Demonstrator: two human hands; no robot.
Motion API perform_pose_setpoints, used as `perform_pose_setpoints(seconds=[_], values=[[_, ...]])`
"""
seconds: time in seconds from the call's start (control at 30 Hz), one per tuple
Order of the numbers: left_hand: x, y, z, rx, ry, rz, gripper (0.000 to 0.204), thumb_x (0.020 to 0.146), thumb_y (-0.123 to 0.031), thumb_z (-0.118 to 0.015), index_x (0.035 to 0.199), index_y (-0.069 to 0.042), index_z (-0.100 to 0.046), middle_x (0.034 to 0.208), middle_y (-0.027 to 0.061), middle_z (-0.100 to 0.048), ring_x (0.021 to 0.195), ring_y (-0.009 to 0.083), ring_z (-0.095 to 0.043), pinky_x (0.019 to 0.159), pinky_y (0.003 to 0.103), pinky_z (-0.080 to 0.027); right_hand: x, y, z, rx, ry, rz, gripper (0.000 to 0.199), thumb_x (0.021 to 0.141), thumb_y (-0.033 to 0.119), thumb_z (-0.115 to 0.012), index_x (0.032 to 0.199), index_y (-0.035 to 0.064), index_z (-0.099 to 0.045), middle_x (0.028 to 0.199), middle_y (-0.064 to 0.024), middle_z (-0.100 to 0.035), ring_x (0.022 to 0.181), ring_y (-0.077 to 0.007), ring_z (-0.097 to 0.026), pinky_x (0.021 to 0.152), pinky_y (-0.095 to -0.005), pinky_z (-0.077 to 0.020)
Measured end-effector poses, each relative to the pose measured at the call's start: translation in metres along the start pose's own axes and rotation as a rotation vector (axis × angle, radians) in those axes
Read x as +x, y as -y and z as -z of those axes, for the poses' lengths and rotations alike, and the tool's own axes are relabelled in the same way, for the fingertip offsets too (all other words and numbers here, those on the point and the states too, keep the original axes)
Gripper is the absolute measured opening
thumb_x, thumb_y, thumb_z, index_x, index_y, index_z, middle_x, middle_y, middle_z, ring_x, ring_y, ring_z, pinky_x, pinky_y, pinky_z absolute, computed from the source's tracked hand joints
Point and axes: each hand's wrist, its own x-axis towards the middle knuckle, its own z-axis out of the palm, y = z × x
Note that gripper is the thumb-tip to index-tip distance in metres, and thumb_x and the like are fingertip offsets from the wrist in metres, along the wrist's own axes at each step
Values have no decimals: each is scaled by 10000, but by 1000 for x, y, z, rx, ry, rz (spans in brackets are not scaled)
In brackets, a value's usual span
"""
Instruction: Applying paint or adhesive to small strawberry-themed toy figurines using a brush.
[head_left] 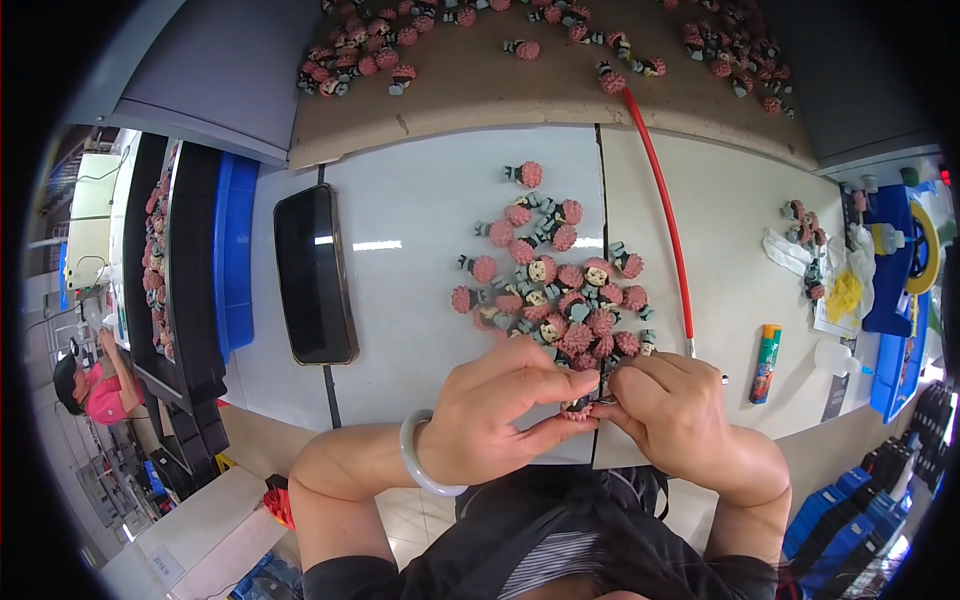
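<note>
Here's the phone (308,280), all glossy black glass, and the smooth white table (410,300) throws back a bright streak of light! The figurines (575,338) look like matt plastic, their pink hair rough and knobbly, while the red rod (663,195) shows slick plastic, the bangle (410,455) polished, the shirt (425,562) dull black cloth.

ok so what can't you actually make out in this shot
All in the head view:
Most of the small figure at the left hand: fingers cover it.
What the right hand holds, if anything: its curled fingers hide it.
Full extent of the heaped figures up top: cut by the upper edge.
What the distant person in pink is handling: too small.
</note>
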Motion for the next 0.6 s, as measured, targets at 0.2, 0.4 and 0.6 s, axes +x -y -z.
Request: perform_pose_setpoints(seconds=[0.2,0.4,0.6], values=[[2,-2,-4,45,-40,-7,365,562,-34,-770,897,-34,-624,702,46,-550,563,167,-525,463,258,-424,0,2,1,5,0,-45,247,659,163,-692,703,35,-485,621,-99,-499,538,-299,-504,466,-369,-394],[0,0,-1,64,6,-27,427,547,-5,-797,940,-12,-631,752,70,-586,588,152,-528,505,229,-420,0,2,-2,20,3,-52,242,668,158,-686,718,34,-484,631,-106,-499,554,-308,-508,478,-381,-396],[0,0,-2,60,3,-8,425,546,-11,-800,937,-12,-632,747,70,-577,588,151,-527,504,231,-424,1,3,-2,14,16,-55,246,670,162,-685,716,37,-479,633,-96,-492,558,-302,-507,475,-384,-391]])
